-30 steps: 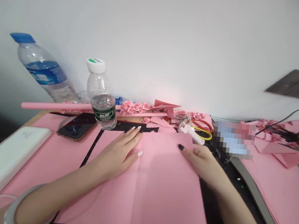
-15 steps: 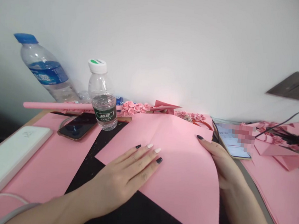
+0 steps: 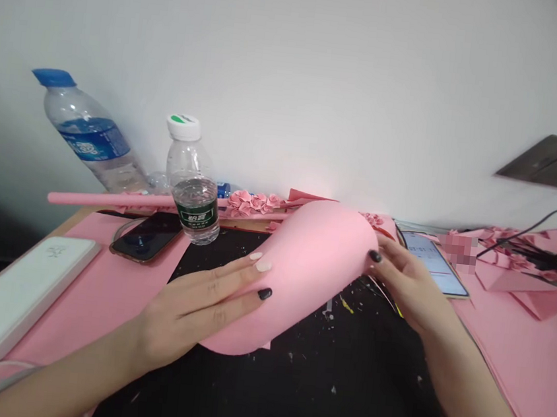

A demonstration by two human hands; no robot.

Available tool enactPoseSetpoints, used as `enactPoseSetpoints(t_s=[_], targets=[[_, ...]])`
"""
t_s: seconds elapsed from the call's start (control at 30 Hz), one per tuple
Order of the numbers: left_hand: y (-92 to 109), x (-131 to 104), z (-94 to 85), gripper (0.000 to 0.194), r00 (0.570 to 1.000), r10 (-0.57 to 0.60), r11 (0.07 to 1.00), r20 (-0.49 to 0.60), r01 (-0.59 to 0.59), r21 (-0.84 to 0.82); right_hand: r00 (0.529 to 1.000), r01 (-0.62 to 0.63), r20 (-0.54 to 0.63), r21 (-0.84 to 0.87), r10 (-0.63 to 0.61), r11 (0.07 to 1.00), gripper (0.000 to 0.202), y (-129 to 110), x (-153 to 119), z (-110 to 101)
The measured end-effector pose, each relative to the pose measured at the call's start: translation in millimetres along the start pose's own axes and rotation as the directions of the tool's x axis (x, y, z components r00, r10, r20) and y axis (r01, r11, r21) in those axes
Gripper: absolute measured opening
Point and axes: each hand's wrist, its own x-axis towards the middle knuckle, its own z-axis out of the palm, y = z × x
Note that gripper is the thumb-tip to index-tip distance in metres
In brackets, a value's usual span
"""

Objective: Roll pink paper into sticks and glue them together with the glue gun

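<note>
A sheet of pink paper (image 3: 296, 277) is bent into a broad, rounded curve above a black mat (image 3: 262, 406). My left hand (image 3: 198, 313) lies along the sheet's left end, its straight fingers on the outer face and its thumb out of sight. At the far right end, my right hand (image 3: 403, 281) grips the paper's edge, with the thumb showing and the other fingers partly behind. The sheet's underside is hidden from me.
Behind the sheet lie pink paper roses (image 3: 254, 202) and a long pink paper tube (image 3: 105, 199). A small water bottle (image 3: 193, 193), a dark phone (image 3: 149, 236) and a white power bank (image 3: 24, 301) are left. A lit phone (image 3: 434, 265) and pink sheets (image 3: 540, 369) lie right.
The pink sheet, spread fairly flat before, is now curled over into a curve, baring more of the black mat. My left hand has shifted left, and the right still holds the edge.
</note>
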Motion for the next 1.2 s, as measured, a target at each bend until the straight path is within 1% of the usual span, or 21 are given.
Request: enactPoseSetpoints(t_s=[0.07, 0.1, 0.13, 0.2, 0.27, 0.33, 0.37, 0.47, 0.53, 0.63, 0.7, 0.8, 0.87, 0.9, 0.93, 1.0, 1.03, 1.07, 1.13, 1.17, 1.2], targets=[[3.3, 0.9, -4.0, 0.055, 0.998, -0.008, 1.0, 0.058, 0.009, -0.026, 0.995, 0.07, -0.064, -0.058, -0.074, 0.996, 0.048, -11.8, 4.2, -1.3], [5.7, 1.3, -5.9, 0.053, 0.996, -0.014, 0.999, 0.092, 0.017, -0.028, 0.993, 0.096, -0.067, -0.089, -0.102, 0.991, 0.048, -18.6, 5.5, -2.6], [8.5, 1.9, -7.4, 0.051, 0.991, -0.016, 1.0, 0.133, 0.019, -0.025, 0.996, 0.085, -0.024, -0.101, -0.088, 0.991, 0.05, -25.7, 6.5, -4.3], [14.5, 3.4, -9.1, 0.049, 0.979, 0.009, 1.0, 0.206, -0.003, -0.029, 0.996, 0.005, 0.089, -0.068, 0.001, 0.998, 0.053, -38.2, 8.4, -7.8], [19.1, 5.7, -9.1, 0.048, 0.968, 0.048, 0.998, 0.248, -0.036, -0.053, 0.972, -0.036, 0.23, -0.069, 0.051, 0.997, 0.055, -46.4, 11.1, -10.7], [19.6, 8.3, -8.0, 0.048, 0.966, 0.071, 0.996, 0.25, -0.053, -0.076, 0.944, 0.002, 0.327, -0.112, 0.035, 0.994, 0.05, -49.1, 15.1, -12.2], [18.0, 9.4, -7.4, 0.047, 0.969, 0.072, 0.995, 0.237, -0.053, -0.082, 0.939, 0.035, 0.345, -0.136, 0.015, 0.99, 0.045, -48.8, 17.3, -12.2], [7.1, 12.5, -7.0, 0.046, 0.986, 0.023, 0.996, 0.164, -0.008, -0.09, 0.956, 0.088, 0.293, -0.201, -0.026, 0.976, 0.034, -45.6, 22.8, -9.9], [-2.5, 15.9, -8.3, 0.045, 0.993, -0.045, 0.993, 0.109, 0.056, -0.1, 0.97, 0.087, 0.241, -0.226, -0.031, 0.97, 0.029, -44.4, 25.0, -6.9], [-17.5, 26.8, -12.0, 0.042, 0.987, -0.154, 0.976, 0.039, 0.159, -0.15, 0.978, 0.113, 0.196, -0.22, -0.07, 0.969, 0.018, -46.5, 28.0, -2.6], [-27.9, 37.2, -16.1, 0.038, 0.984, -0.173, 0.967, 0.03, 0.175, -0.186, 0.979, 0.171, 0.153, -0.235, -0.137, 0.957, 0.014, -50.2, 31.2, -1.8], [-43.4, 52.9, -27.0, 0.034, 0.965, -0.256, 0.937, 0.057, 0.262, -0.231, 0.964, 0.264, 0.103, -0.313, -0.243, 0.912, 0.014, -58.4, 36.9, -4.9], [-51.7, 61.5, -37.1, 0.032, 0.941, -0.302, 0.907, 0.155, 0.333, -0.259, 0.961, 0.271, 0.141, -0.312, -0.238, 0.911, 0.018, -64.9, 39.6, -8.2], [-54.7, 65.3, -42.4, 0.03, 0.901, -0.352, 0.863, 0.255, 0.418, -0.284, 0.961, 0.261, 0.164, -0.292, -0.221, 0.92, 0.019, -68.0, 40.4, -9.4], [-56.8, 68.8, -47.2, 0.029, 0.875, -0.368, 0.825, 0.314, 0.463, -0.325, 0.963, 0.249, 0.174, -0.272, -0.207, 0.93, 0.02, -70.8, 40.9, -9.8], [-58.2, 75.7, -54.1, 0.027, 0.826, -0.359, 0.725, 0.434, 0.54, -0.428, 0.967, 0.237, 0.151, -0.251, -0.203, 0.939, 0.02, -75.1, 41.2, -7.8], [-57.6, 79.4, -55.6, 0.026, 0.82, -0.332, 0.688, 0.466, 0.548, -0.476, 0.969, 0.237, 0.131, -0.253, -0.209, 0.938, 0.019, -76.5, 41.3, -5.4], [-56.2, 83.2, -55.6, 0.024, 0.796, -0.357, 0.663, 0.488, 0.584, -0.469, 0.969, 0.239, 0.121, -0.259, -0.214, 0.936, 0.019, -77.4, 41.4, -2.2], [-51.9, 91.5, -52.0, 0.018, 0.754, -0.456, 0.673, 0.473, 0.64, -0.372, 0.967, 0.248, 0.129, -0.27, -0.22, 0.93, 0.019, -77.9, 41.9, 4.9], [-49.3, 95.8, -48.9, 0.024, 0.718, -0.509, 0.687, 0.476, 0.671, -0.278, 0.964, 0.255, 0.144, -0.27, -0.223, 0.928, 0.018, -77.7, 42.3, 8.0], [-46.7, 100.0, -45.5, 0.029, 0.692, -0.543, 0.709, 0.475, 0.681, -0.182, 0.962, 0.258, 0.162, -0.271, -0.22, 0.927, 0.018, -77.3, 42.7, 10.3]])
